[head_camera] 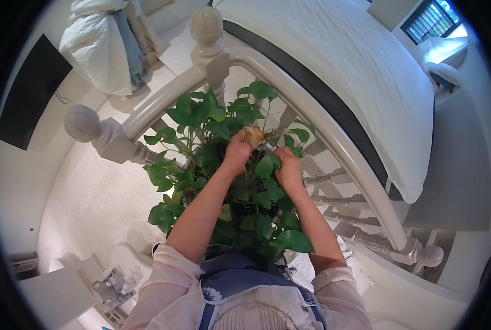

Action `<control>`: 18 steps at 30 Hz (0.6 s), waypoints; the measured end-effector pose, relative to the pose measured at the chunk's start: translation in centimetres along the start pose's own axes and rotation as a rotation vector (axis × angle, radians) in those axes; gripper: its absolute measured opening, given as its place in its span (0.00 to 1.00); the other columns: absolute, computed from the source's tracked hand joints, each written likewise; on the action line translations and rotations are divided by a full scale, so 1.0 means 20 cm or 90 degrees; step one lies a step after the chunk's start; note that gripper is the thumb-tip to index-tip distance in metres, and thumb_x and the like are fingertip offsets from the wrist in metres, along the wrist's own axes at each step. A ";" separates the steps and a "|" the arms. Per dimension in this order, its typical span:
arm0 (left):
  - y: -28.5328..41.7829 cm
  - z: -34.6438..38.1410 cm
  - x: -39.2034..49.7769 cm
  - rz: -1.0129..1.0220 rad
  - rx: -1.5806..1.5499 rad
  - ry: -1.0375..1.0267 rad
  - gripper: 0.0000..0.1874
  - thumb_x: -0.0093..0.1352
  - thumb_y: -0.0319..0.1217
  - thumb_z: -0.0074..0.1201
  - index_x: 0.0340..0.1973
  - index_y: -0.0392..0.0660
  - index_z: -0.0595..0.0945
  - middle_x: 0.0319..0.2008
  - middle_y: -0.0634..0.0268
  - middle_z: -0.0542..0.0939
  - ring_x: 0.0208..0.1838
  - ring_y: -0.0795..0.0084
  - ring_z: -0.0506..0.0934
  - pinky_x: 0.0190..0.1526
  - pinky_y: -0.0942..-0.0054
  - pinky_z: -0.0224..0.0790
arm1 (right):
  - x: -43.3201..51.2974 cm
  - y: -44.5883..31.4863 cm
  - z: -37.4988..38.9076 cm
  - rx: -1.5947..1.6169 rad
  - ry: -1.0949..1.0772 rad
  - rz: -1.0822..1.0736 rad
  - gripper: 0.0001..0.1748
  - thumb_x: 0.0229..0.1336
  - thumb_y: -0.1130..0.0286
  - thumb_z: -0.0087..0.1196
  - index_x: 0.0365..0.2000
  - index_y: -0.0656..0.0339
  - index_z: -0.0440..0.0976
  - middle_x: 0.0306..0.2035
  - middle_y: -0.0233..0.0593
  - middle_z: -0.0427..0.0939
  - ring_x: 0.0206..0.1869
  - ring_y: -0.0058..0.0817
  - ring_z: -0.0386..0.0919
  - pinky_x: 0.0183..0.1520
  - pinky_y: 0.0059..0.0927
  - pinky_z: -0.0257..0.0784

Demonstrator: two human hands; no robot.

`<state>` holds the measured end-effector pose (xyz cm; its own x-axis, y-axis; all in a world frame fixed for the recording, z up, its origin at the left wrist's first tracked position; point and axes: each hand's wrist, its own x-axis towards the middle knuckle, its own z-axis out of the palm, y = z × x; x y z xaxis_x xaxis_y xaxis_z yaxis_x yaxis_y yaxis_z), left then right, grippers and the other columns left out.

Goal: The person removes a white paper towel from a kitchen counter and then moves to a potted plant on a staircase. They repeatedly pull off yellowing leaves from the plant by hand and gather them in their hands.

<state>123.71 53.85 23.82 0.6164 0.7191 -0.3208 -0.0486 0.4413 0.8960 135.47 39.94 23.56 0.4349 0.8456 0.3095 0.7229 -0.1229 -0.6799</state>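
Observation:
A leafy green potted plant [245,198] with heart-shaped leaves and trailing stems fills the middle of the view; its pot is mostly hidden by foliage. Among the upper leaves, my left hand [238,152] has its fingers closed on dry, yellow-brown leaves [252,136]. My right hand [287,165] is just to the right, its fingertips bent at a stem beside a small pale piece [269,147]. Leaves cover part of those fingertips, so what they grip is unclear.
Behind the plant runs a curved white banister [323,119] with balusters and round-topped posts [206,25]. Beyond it lies a bed with a white cover [344,62]. A white table with small items [60,284] stands at lower left, and a dark screen [33,93] hangs at upper left.

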 end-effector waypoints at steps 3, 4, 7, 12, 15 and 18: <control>0.04 -0.05 0.00 0.020 -0.023 0.026 0.04 0.74 0.30 0.44 0.39 0.44 0.72 0.24 0.71 0.67 0.25 0.78 0.64 0.26 0.77 0.57 | -0.01 0.07 0.02 0.003 -0.011 0.079 0.11 0.52 0.79 0.55 0.38 0.64 0.78 0.38 0.44 0.80 0.43 0.41 0.79 0.47 0.36 0.73; 0.05 -0.07 0.00 0.002 -0.120 0.013 0.04 0.74 0.30 0.44 0.38 0.44 0.71 0.24 0.71 0.67 0.24 0.79 0.63 0.26 0.77 0.56 | 0.00 0.08 0.02 0.054 0.034 0.090 0.10 0.54 0.77 0.55 0.39 0.63 0.78 0.36 0.44 0.81 0.38 0.41 0.80 0.42 0.36 0.73; 0.09 -0.05 -0.02 0.004 -0.244 -0.009 0.06 0.74 0.32 0.47 0.36 0.44 0.70 0.24 0.72 0.65 0.24 0.80 0.63 0.25 0.78 0.56 | 0.09 0.14 0.01 0.259 0.110 0.285 0.11 0.61 0.69 0.54 0.42 0.64 0.77 0.31 0.43 0.82 0.26 0.36 0.78 0.27 0.34 0.70; 0.09 0.00 -0.06 0.086 0.112 -0.043 0.09 0.71 0.34 0.52 0.34 0.40 0.76 0.21 0.72 0.69 0.25 0.79 0.67 0.28 0.76 0.60 | 0.22 0.19 -0.07 0.499 -0.069 0.618 0.15 0.64 0.65 0.54 0.40 0.68 0.79 0.26 0.36 0.80 0.13 0.20 0.67 0.15 0.23 0.56; 0.03 0.01 -0.02 0.099 0.363 -0.069 0.11 0.69 0.33 0.52 0.34 0.36 0.81 0.22 0.67 0.76 0.27 0.76 0.72 0.31 0.72 0.65 | 0.21 0.19 -0.08 0.381 -0.120 0.461 0.13 0.62 0.67 0.55 0.37 0.68 0.80 0.25 0.35 0.78 0.20 0.25 0.72 0.24 0.27 0.65; -0.05 0.08 0.06 0.098 0.480 -0.084 0.13 0.68 0.32 0.48 0.37 0.36 0.83 0.29 0.58 0.82 0.32 0.68 0.78 0.37 0.67 0.69 | 0.16 0.16 -0.06 0.134 -0.117 0.215 0.10 0.58 0.70 0.57 0.37 0.66 0.80 0.28 0.39 0.77 0.31 0.34 0.78 0.36 0.32 0.72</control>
<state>125.78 53.47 23.02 0.7364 0.6522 -0.1797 0.3779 -0.1762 0.9089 139.86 41.59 23.15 0.5107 0.8574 -0.0639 0.4231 -0.3153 -0.8495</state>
